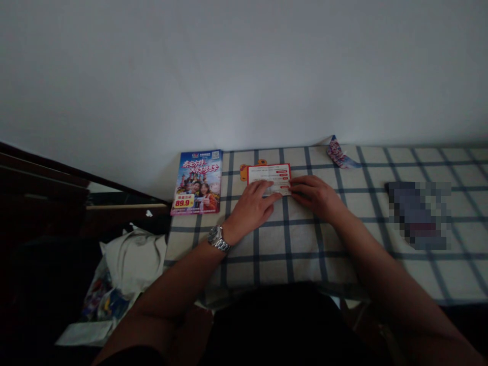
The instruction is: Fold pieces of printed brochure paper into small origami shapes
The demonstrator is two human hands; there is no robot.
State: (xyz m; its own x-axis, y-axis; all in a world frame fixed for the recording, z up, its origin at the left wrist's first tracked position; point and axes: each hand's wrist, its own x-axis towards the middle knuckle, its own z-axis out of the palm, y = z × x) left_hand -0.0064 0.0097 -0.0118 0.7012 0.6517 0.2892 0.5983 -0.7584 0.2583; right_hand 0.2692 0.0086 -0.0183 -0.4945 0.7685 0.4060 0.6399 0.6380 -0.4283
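Observation:
A small white printed sheet (pixel 269 173) with a red border and red labels lies flat on the checked cloth. Over its lower left part rests my left hand (pixel 252 204), index finger and thumb apart, fingers stretched across the paper; it is open. My right hand (pixel 315 197) is at the sheet's right edge, its fingers close together and bent onto that edge; its thumb is hard to make out. Behind the sheet, orange cartoon shapes (pixel 243 172) stick out. To the left lies a glossy blue and pink flyer (pixel 198 183) marked 89.9.
The checked cloth (pixel 305 244) covers a surface against a pale wall (pixel 267 76). A torn printed scrap (pixel 340 154) lies near the wall. A blurred dark object (pixel 415 213) is at right. White bags (pixel 135 259) stand low at left beside dark furniture.

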